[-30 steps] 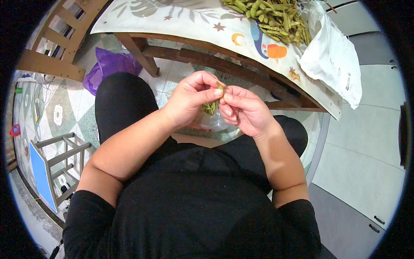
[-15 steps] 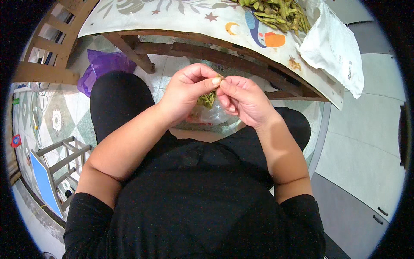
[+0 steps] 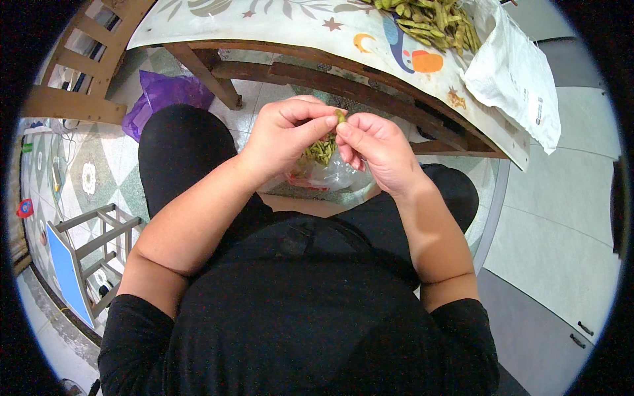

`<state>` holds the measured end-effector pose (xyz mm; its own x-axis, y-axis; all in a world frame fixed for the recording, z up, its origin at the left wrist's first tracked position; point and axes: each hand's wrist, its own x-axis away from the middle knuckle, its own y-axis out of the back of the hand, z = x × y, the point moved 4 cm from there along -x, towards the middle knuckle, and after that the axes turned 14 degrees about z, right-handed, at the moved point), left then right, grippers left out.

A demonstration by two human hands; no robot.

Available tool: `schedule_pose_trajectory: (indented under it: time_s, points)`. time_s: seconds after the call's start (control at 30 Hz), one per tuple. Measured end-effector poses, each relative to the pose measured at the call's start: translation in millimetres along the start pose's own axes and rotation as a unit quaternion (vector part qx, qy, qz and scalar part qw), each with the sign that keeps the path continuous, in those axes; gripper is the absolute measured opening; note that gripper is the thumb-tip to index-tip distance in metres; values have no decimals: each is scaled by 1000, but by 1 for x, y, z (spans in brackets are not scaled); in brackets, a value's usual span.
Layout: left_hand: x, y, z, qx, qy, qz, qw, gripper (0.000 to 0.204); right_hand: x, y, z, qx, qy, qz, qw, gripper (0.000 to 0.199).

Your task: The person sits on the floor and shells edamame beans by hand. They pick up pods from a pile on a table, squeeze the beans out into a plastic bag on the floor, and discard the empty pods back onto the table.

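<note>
We seem to be in a home: we see a wooden table [image 3: 317, 76] dressed in a cover [image 3: 284, 28] printed with leaves, stars and a moon, a slatted wooden seat [image 3: 72, 102], a small blue-topped stool [image 3: 69, 274] and flower-patterned floor tiles [image 3: 88, 178]. Green pods [image 3: 439, 28] heaped on that cover look like household food, though we cannot tell which room this is.

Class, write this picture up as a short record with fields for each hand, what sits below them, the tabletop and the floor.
left hand: pinching a bean pod
right hand: fingertips pinching the same pod
below hands: clear plastic bag with green pods
tabletop: patterned tablecloth; pod pile beside a white bag
floor: purple plastic bag; blue-topped stool, person's left
</note>
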<state>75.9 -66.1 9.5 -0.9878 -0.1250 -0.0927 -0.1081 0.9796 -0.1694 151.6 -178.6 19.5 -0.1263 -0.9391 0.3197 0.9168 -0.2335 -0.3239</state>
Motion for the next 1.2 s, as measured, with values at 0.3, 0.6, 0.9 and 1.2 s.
schedule_pose_trajectory:
  time_s: [0.3,0.6,0.9,1.2]
  points:
    - [3,-1,4,-34,13,-4,999,10,0,0,-11,216,54,-57,973,23]
    - [9,-12,12,178,67,-10,982,8,6,-16,-12,-94,-3,125,988,27]
    - [5,-18,17,318,81,22,944,12,-2,-15,-20,-279,24,206,937,32]
    - [9,-10,13,214,84,-18,973,12,4,-8,-3,80,-12,-7,997,18]
